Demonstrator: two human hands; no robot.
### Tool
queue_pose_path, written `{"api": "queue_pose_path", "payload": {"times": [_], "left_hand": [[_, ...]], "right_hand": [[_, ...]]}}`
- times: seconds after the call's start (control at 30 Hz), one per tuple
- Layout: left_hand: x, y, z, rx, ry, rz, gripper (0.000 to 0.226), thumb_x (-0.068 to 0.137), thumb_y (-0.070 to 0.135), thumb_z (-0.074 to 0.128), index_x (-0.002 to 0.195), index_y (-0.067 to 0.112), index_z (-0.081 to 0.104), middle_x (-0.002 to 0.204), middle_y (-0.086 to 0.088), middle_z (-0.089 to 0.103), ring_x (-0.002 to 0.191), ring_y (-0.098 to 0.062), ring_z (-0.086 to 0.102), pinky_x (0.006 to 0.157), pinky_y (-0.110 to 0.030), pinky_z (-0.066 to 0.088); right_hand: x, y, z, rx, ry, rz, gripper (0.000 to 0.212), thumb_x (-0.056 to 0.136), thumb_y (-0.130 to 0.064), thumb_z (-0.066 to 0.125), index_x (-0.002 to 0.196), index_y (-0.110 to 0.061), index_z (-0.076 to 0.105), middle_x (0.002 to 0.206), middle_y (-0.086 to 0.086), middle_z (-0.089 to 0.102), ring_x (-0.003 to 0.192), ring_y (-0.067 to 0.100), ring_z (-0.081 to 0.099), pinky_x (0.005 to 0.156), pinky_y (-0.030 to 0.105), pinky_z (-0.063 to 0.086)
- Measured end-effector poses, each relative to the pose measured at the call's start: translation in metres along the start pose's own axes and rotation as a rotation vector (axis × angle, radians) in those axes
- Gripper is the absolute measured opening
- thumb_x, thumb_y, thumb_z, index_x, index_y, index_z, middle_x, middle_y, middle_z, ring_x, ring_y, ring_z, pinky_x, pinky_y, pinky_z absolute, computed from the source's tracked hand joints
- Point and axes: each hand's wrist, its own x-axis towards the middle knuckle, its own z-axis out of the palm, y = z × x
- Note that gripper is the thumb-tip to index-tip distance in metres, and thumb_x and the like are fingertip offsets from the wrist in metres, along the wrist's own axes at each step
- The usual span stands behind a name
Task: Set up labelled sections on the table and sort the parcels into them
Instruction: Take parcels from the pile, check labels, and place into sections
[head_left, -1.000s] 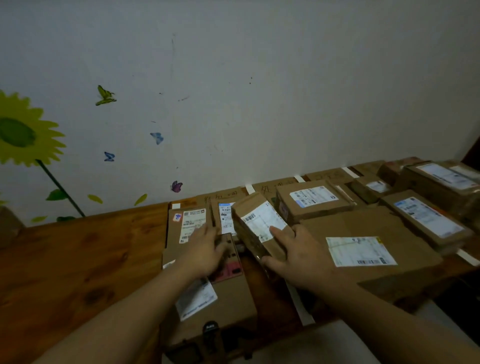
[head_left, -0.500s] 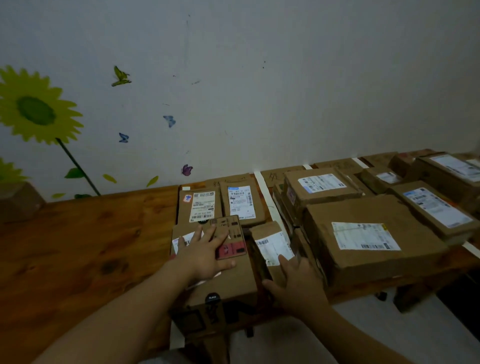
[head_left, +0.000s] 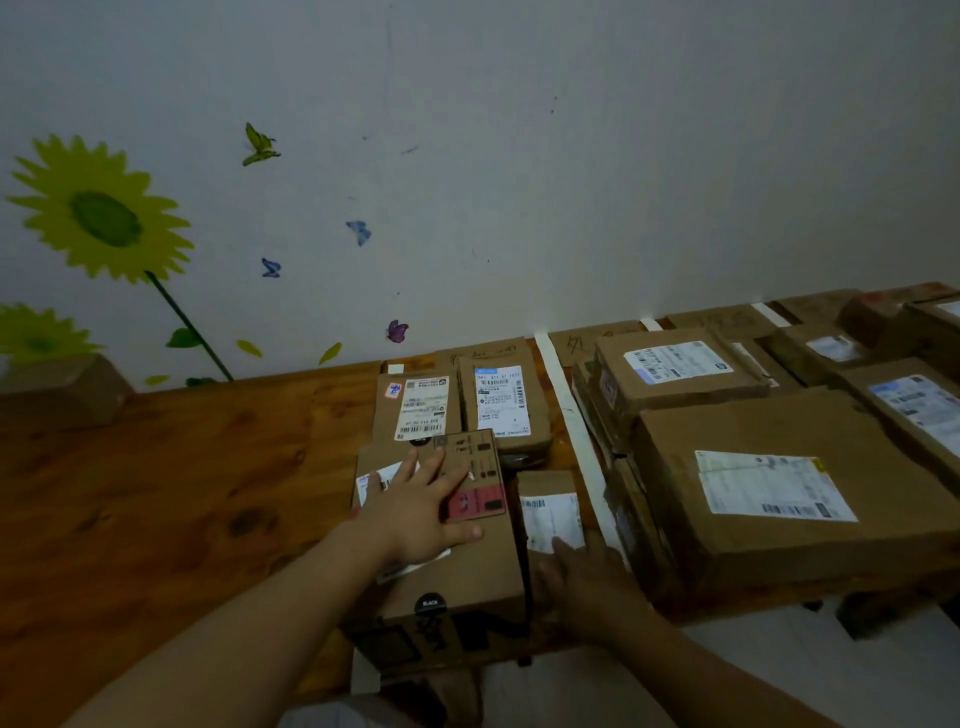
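While the left hand (head_left: 415, 514) was spread flat on the large brown cardboard box (head_left: 467, 571), the small white-labelled cardboard parcel (head_left: 545, 486) beside it on the wooden table (head_left: 182, 493) was touched by straight fingers of the right hand (head_left: 587, 587).

bench (head_left: 156, 493): wood, orange-brown varnish, dark knots, slight sheen
big parcel (head_left: 753, 431): brown cardboard, matt, creased at edges
front parcel (head_left: 483, 566): brown cardboard, matt, black print
shipping label (head_left: 769, 486): white paper, wrinkled
divider strip (head_left: 569, 415): white, tape or paper, matt
wall (head_left: 571, 182): painted, matt, scuffed
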Motion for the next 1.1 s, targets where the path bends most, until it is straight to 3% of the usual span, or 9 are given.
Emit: {"api": "queue_pose_path", "payload": {"times": [0.03,0.1,0.23,0.4,0.53,0.67,0.87,1.1], "left_hand": [[0.000,0.000,-0.002,0.005,-0.011,0.001,0.089,0.080,0.075,0.041,0.148,0.042,-0.007,0.157,0.004,-0.020,0.144,-0.025,-0.020,0.111,-0.060,-0.005],[0.000,-0.002,-0.010,0.005,-0.023,0.000,0.089,0.081,0.073,0.042,0.148,0.042,-0.006,0.157,0.003,-0.020,0.145,-0.025,-0.015,0.113,-0.058,-0.002],[-0.008,-0.026,-0.033,-0.066,0.041,-0.059,0.082,0.083,0.072,0.039,0.148,0.043,-0.002,0.159,0.003,-0.011,0.146,-0.026,-0.009,0.114,-0.057,0.003],[-0.043,-0.106,-0.056,-0.151,0.146,-0.256,0.080,0.085,0.067,0.044,0.149,0.040,0.006,0.160,0.004,-0.006,0.147,-0.023,-0.007,0.116,-0.054,0.006],[-0.083,-0.200,-0.065,-0.252,0.198,-0.367,0.079,0.087,0.063,0.046,0.150,0.035,0.008,0.160,-0.001,-0.003,0.147,-0.027,-0.004,0.118,-0.048,0.007],[-0.132,-0.291,-0.072,-0.307,0.259,-0.444,0.079,0.089,0.057,0.048,0.151,0.030,0.008,0.160,-0.005,-0.001,0.146,-0.030,0.000,0.117,-0.037,0.008],[-0.194,-0.424,-0.072,-0.447,0.351,-0.545,0.077,0.088,0.054,0.053,0.151,0.029,0.014,0.160,-0.005,0.004,0.146,-0.028,0.006,0.117,-0.039,0.013],[-0.208,-0.543,-0.069,-0.598,0.400,-0.626,0.080,0.087,0.052,0.056,0.151,0.027,0.015,0.160,-0.004,0.008,0.146,-0.025,0.012,0.117,-0.041,0.018]], "right_hand": [[0.003,-0.005,-0.005,-0.041,0.012,-0.031,0.069,0.090,-0.067,0.024,0.148,-0.029,0.027,0.158,0.009,0.009,0.143,0.040,0.010,0.114,0.055,0.021],[0.012,-0.014,-0.017,-0.113,0.083,-0.114,0.057,0.095,-0.059,0.028,0.146,-0.033,0.029,0.158,0.007,0.008,0.144,0.037,0.004,0.114,0.055,0.016],[0.021,-0.059,-0.053,-0.103,0.260,-0.240,0.055,0.095,-0.060,0.026,0.141,-0.032,0.037,0.151,0.007,0.026,0.139,0.026,0.022,0.112,0.045,0.027],[0.018,-0.149,-0.068,-0.161,0.199,-0.470,0.052,0.098,-0.055,0.026,0.137,-0.025,0.045,0.140,0.007,0.040,0.130,0.026,0.036,0.103,0.041,0.034],[0.020,-0.232,-0.048,-0.232,0.149,-0.595,0.057,0.096,-0.058,0.025,0.140,-0.026,0.043,0.143,0.007,0.039,0.132,0.027,0.036,0.106,0.040,0.033],[0.019,-0.322,-0.017,-0.200,0.107,-0.622,0.056,0.097,-0.056,0.031,0.140,-0.023,0.044,0.142,0.011,0.040,0.133,0.028,0.036,0.109,0.034,0.027],[0.029,-0.447,0.031,-0.121,0.053,-0.590,0.060,0.095,-0.058,0.035,0.141,-0.021,0.044,0.148,0.014,0.036,0.137,0.029,0.032,0.114,0.039,0.026],[0.058,-0.548,0.064,-0.198,-0.008,-0.596,0.062,0.094,-0.059,0.037,0.144,-0.022,0.039,0.151,0.011,0.031,0.137,0.028,0.034,0.111,0.037,0.028]]}}
